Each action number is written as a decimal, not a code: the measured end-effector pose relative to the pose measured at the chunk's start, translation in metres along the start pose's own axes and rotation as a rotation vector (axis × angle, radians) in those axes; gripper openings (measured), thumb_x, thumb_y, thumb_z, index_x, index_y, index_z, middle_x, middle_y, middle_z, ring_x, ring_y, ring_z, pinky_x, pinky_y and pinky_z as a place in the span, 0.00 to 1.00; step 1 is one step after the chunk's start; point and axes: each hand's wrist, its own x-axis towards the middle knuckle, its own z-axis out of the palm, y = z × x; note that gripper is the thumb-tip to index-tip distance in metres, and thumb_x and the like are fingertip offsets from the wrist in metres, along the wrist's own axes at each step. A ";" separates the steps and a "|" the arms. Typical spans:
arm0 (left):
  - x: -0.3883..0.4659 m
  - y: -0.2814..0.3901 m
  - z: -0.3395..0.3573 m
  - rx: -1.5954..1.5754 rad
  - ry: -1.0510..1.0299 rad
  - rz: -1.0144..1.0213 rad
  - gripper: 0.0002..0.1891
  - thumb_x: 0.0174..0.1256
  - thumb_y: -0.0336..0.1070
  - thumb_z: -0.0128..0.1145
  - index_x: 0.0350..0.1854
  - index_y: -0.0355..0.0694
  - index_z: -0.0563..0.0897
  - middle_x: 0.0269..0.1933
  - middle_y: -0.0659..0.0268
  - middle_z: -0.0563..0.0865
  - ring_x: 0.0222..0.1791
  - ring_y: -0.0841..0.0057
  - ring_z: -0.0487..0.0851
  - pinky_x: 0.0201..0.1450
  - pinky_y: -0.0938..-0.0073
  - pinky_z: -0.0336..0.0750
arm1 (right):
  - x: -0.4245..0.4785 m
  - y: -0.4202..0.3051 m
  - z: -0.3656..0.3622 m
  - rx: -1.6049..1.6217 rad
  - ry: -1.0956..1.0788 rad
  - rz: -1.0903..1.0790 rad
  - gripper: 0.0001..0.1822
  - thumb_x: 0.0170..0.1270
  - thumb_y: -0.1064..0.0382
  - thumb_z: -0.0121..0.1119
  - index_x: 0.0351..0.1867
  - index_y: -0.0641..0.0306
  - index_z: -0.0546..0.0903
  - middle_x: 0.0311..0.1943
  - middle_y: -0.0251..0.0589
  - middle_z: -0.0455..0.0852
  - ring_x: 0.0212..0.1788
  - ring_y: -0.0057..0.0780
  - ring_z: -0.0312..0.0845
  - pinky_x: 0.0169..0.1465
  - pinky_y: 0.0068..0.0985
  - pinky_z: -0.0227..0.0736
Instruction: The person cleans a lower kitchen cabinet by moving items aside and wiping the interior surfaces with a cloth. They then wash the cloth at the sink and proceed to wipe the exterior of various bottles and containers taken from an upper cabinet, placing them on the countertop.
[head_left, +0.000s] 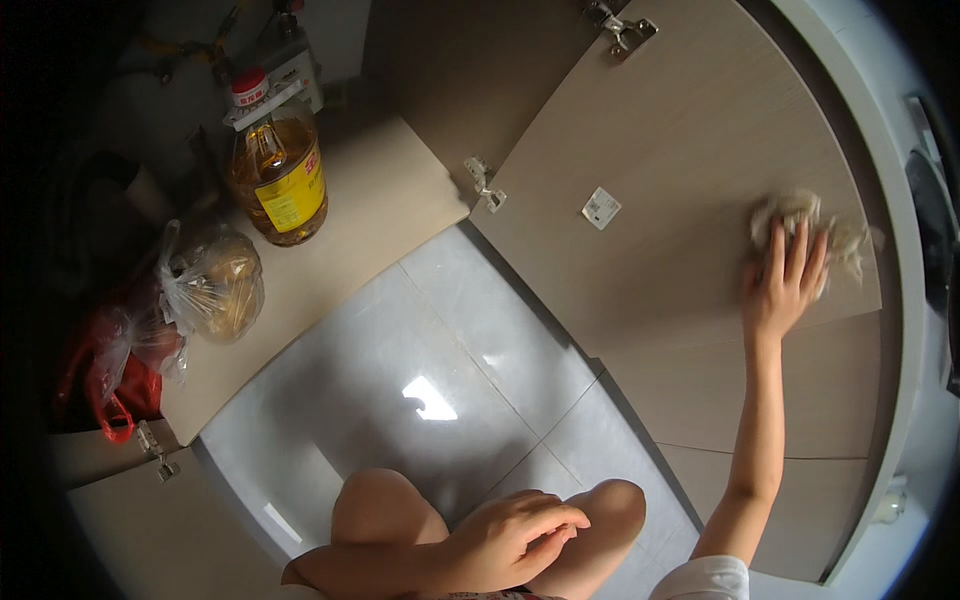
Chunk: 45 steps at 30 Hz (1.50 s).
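My right hand (784, 289) presses a crumpled light-coloured cloth (791, 206) flat against the inner face of an open cabinet door (675, 142). The fingers are spread over the cloth, and its loose end beside them is blurred. A small white label (601, 208) bearing a printed code is stuck to the same door, left of the hand. Across my knees lies my left hand (517, 536), loosely curled, thumb and forefinger slightly apart, with nothing visible in it. Its palm is hidden.
On the cabinet's base board (360, 195) stand a large oil bottle (281, 180) with a red cap and a clear plastic bag (225, 285) holding round brown items. A red bag (127, 382) lies nearer. Metal hinges (484, 184) project beside the door. Below is grey tiled floor (450, 322).
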 end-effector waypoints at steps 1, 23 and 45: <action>0.002 -0.002 -0.001 -0.004 -0.007 -0.018 0.10 0.60 0.21 0.52 0.43 0.35 0.80 0.32 0.63 0.83 0.32 0.72 0.81 0.35 0.74 0.75 | 0.017 -0.016 0.012 0.027 0.044 0.001 0.26 0.51 0.61 0.62 0.56 0.50 0.77 0.65 0.36 0.67 0.66 0.43 0.61 0.61 0.43 0.59; -0.032 0.028 0.005 0.212 0.242 -0.216 0.09 0.69 0.33 0.47 0.44 0.36 0.77 0.35 0.57 0.82 0.35 0.62 0.80 0.41 0.67 0.73 | -0.183 -0.387 0.192 0.371 -0.711 -0.805 0.20 0.56 0.59 0.49 0.47 0.67 0.81 0.52 0.35 0.78 0.66 0.34 0.58 0.67 0.24 0.55; -0.021 0.020 0.049 0.232 0.144 -0.118 0.09 0.62 0.28 0.51 0.44 0.37 0.79 0.37 0.58 0.83 0.36 0.64 0.80 0.40 0.70 0.74 | -0.066 0.068 0.001 0.333 0.283 0.094 0.33 0.56 0.65 0.56 0.67 0.54 0.66 0.69 0.45 0.59 0.72 0.44 0.48 0.71 0.42 0.45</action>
